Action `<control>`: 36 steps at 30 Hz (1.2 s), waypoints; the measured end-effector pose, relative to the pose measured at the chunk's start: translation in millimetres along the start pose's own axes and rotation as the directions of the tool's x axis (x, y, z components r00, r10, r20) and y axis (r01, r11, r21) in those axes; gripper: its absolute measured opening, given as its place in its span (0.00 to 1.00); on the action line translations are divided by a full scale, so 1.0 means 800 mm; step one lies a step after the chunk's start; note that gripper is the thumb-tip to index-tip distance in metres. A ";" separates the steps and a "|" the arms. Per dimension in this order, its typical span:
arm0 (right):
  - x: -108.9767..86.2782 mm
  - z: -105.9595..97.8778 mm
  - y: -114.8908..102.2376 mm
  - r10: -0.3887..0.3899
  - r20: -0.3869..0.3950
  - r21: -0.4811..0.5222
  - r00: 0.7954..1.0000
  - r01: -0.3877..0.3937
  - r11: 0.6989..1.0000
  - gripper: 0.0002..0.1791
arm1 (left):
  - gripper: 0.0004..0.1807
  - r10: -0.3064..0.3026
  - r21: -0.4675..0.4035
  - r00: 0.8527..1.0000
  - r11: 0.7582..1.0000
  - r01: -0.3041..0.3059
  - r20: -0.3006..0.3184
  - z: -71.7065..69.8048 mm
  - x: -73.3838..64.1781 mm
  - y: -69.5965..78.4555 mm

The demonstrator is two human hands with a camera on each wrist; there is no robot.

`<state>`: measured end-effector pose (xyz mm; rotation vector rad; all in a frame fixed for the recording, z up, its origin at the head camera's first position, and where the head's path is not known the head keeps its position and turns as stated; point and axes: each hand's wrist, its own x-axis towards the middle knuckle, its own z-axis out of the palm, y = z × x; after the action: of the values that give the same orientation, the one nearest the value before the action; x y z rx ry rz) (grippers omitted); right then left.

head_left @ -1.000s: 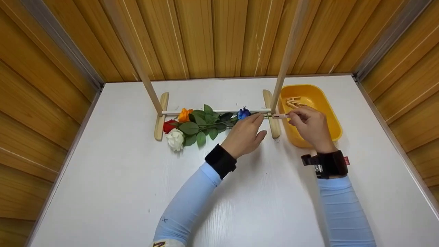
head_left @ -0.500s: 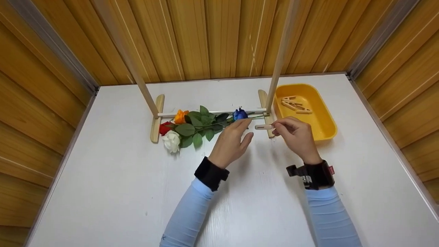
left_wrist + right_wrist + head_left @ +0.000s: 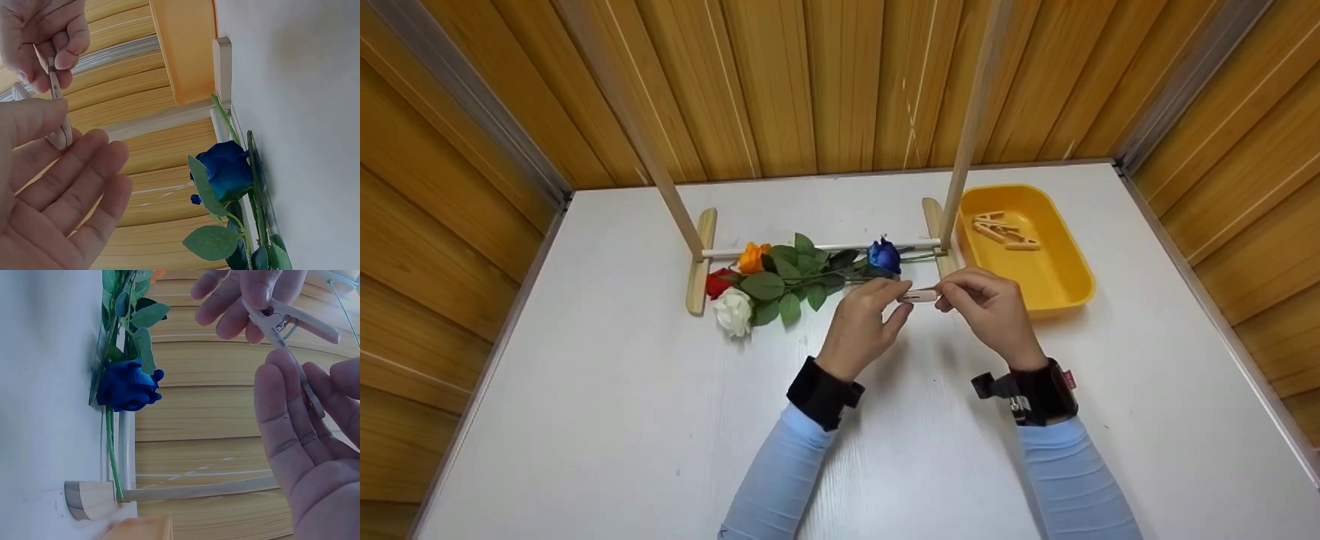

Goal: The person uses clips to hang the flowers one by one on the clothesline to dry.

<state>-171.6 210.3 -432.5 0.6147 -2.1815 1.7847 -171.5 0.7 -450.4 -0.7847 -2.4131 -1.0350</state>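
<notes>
Both hands hold one wooden clothespin between them, above the table in front of the rack. My left hand pinches its left end between thumb and forefinger; the other fingers stay loosely extended in the left wrist view. My right hand pinches the other end. In the right wrist view the clothespin shows its metal spring and spread legs. Beyond the hands lie artificial roses: blue, orange, red and white, with leafy green stems overlapping.
A wooden rack has two uprights, flat feet and a white low crossbar behind the flowers. Right of it stands a yellow tub holding several clothespins. Wood-patterned walls enclose the white table.
My right hand has brought the clothespin from beside the tub leftward and nearer to me. My left hand has moved off the blue rose's stem and now pinches the clothespin's other end.
</notes>
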 end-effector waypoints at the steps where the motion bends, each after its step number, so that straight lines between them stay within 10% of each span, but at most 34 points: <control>1: 0.000 0.001 0.000 0.002 0.003 0.007 1.000 -0.002 1.000 0.05 | 0.14 0.005 -0.009 1.000 1.000 -0.005 -0.005 0.000 0.000 0.000; 27: 0.001 0.001 -0.004 0.027 0.055 -0.006 0.998 -0.027 1.000 0.04 | 0.13 0.070 -0.089 0.997 0.993 -0.072 -0.025 -0.009 0.003 0.008; 36: 0.000 -0.001 -0.011 0.001 0.092 -0.017 0.996 0.001 1.000 0.21 | 0.15 0.080 -0.065 0.997 0.995 -0.080 -0.002 -0.006 0.003 0.010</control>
<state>-167.3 209.6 -424.9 0.7068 -2.2536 1.7691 -167.6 2.4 -442.0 -0.8965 -2.3383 -1.0861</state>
